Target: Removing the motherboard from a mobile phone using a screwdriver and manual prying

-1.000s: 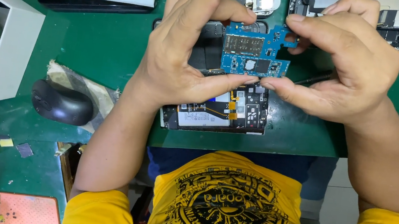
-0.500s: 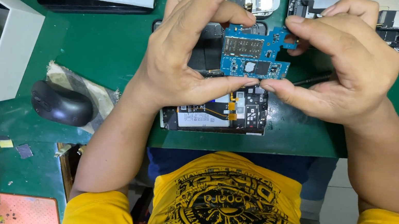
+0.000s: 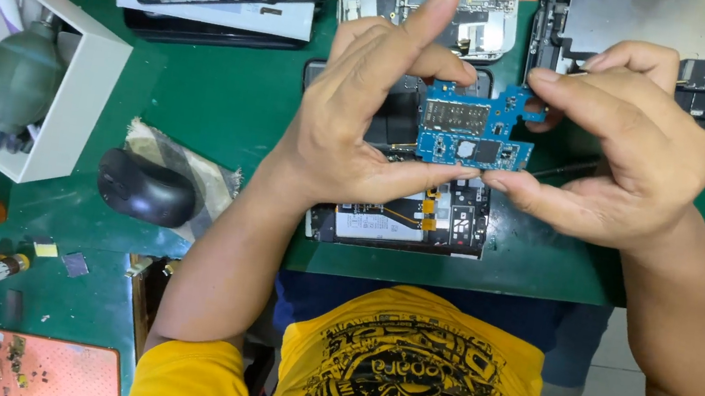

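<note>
Your green worktop [image 3: 227,107] carries opened phones along its far edge, a white box [image 3: 63,102] at the left edge, and a black mouse [image 3: 147,188] nearer you. Above the opened phone [image 3: 409,220] at the near edge, your left hand [image 3: 354,125] and right hand [image 3: 625,154] pinch the blue circuit board [image 3: 476,137] between thumbs and fingers. It looks light, stiff and fragile; hold it by its edges.

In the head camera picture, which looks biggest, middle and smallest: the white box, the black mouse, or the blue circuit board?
1. White box, clearly the largest.
2 and 3. Black mouse and blue circuit board look about alike. The board is lifted in both hands, nearer the camera, so I won't rank those two.
</note>
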